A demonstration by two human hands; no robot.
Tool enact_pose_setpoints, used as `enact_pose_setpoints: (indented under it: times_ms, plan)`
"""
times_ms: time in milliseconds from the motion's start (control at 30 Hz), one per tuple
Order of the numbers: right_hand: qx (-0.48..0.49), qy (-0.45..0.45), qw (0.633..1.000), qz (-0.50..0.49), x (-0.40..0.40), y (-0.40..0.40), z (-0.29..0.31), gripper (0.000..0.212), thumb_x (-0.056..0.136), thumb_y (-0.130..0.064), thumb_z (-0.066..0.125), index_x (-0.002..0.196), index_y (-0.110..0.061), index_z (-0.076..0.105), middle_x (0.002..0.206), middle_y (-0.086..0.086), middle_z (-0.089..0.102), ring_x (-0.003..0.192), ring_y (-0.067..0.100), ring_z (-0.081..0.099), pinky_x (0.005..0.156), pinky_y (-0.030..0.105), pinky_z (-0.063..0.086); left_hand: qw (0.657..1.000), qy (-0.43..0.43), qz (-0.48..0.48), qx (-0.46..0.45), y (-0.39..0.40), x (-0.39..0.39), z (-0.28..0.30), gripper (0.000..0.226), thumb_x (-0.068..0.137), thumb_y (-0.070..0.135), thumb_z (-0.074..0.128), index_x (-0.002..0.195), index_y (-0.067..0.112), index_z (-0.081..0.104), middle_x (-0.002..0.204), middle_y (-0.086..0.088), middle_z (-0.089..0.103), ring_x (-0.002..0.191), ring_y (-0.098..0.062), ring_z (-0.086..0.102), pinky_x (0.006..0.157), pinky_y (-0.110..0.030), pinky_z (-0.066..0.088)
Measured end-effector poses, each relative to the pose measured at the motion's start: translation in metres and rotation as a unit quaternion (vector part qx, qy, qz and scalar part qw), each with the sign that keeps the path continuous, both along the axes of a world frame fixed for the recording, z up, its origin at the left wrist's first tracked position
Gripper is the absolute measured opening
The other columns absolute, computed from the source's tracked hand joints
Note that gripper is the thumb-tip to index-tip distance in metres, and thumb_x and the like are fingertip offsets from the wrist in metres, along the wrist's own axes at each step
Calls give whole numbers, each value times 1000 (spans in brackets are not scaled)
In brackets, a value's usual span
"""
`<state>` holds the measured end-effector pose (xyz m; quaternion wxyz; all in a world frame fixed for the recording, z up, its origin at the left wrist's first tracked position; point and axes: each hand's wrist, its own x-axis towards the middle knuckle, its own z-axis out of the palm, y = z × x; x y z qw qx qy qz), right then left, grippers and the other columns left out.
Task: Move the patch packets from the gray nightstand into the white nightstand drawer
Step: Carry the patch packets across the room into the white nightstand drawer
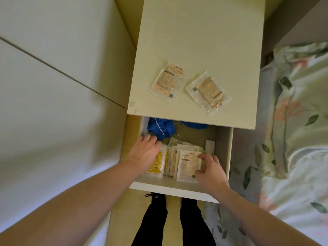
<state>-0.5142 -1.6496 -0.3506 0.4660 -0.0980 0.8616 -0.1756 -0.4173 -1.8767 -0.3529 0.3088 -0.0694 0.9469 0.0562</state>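
The white nightstand (pixel 198 32) stands in front of me with its drawer (pixel 170 186) pulled open. Several patch packets (pixel 177 157) stand in a row inside the drawer. My left hand (pixel 144 153) rests with spread fingers on the yellow-printed packets (pixel 157 166) at the left. At the right of the row, my right hand (pixel 211 170) has its curled fingers on the edge of the front white packet (pixel 187 166). Two more packets lie flat on the nightstand top, one on the left (pixel 167 82) and one on the right (pixel 207 93).
A blue cloth (pixel 159 126) and a white cable (pixel 159 129) lie at the back of the drawer, with a small white box (pixel 210 146) at its right. A bed with floral bedding (pixel 292 121) is on the right, white cabinet fronts (pixel 53 86) on the left. My legs stand under the drawer.
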Motion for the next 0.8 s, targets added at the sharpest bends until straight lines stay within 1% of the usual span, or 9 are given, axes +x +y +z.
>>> enact_pose_setpoints:
  times_ms: [133, 233, 300, 333, 433, 533, 600, 700, 800]
  plan:
    - [-112, 67, 991, 0, -38, -20, 40, 50, 90, -7, 60, 132, -35, 53, 132, -14, 47, 87, 2, 62, 74, 21, 55, 990, 123, 37, 61, -13, -16, 45, 42, 85, 8, 68, 122, 24, 57, 121, 7, 54, 110, -11, 50, 101, -31, 46]
    - [-191, 132, 972, -24, -81, -42, 69, 43, 94, -10, 61, 128, -36, 53, 126, -20, 49, 91, -1, 61, 71, 16, 51, 958, 243, 105, 109, -32, -52, 83, 27, 85, 5, 63, 103, 23, 54, 109, 8, 52, 98, -10, 51, 92, -31, 50]
    - [-202, 204, 958, -13, -109, -61, 79, 42, 94, -15, 65, 130, -32, 51, 130, -15, 50, 102, 0, 57, 77, 13, 47, 944, 281, 140, 101, -47, -85, 92, 30, 84, 8, 64, 108, 21, 52, 119, 4, 50, 107, -12, 51, 94, -30, 50]
    - [-199, 238, 951, -4, -122, -71, 80, 44, 94, -19, 67, 132, -30, 50, 133, -12, 49, 111, 5, 54, 83, 18, 48, 940, 291, 153, 87, -55, -103, 93, 35, 84, 11, 66, 114, 20, 51, 124, 2, 47, 111, -13, 50, 96, -31, 50]
    - [-167, 276, 947, 14, -150, -98, 73, 61, 92, -32, 70, 145, -29, 40, 146, -4, 43, 131, 18, 42, 106, 36, 44, 952, 255, 161, 45, -76, -151, 85, 64, 84, 17, 70, 140, 16, 41, 145, -4, 39, 127, -24, 46, 106, -44, 47]
    - [-100, 260, 960, 22, -162, -116, 59, 77, 89, -41, 71, 153, -27, 30, 153, 2, 37, 137, 27, 37, 114, 46, 38, 986, 118, 113, 46, -88, -176, 76, 91, 85, 16, 70, 159, 22, 17, 168, 0, 11, 151, -30, 19, 118, -54, 31]
    - [-53, 265, 962, 40, -162, -120, 52, 82, 87, -39, 74, 154, -27, 27, 150, 5, 37, 135, 31, 39, 112, 48, 39, 993, 71, 76, 48, -91, -182, 74, 96, 86, 18, 69, 161, 26, 9, 169, 4, 6, 153, -29, 12, 119, -54, 28]
    - [-38, 230, 972, 9, -157, -118, 49, 79, 84, -32, 76, 148, -27, 31, 138, 5, 49, 123, 30, 50, 104, 47, 47, 995, 86, 51, 21, -94, -181, 76, 95, 78, 22, 77, 156, 22, 23, 152, -5, 32, 137, -29, 31, 111, -50, 39]
    - [-59, 170, 984, -13, -144, -109, 56, 60, 87, -26, 72, 135, -24, 37, 117, -2, 64, 94, 20, 64, 76, 39, 60, 990, 104, 91, 4, -97, -166, 80, 70, 83, 31, 77, 141, 18, 41, 133, -4, 48, 123, -26, 41, 102, -44, 45]
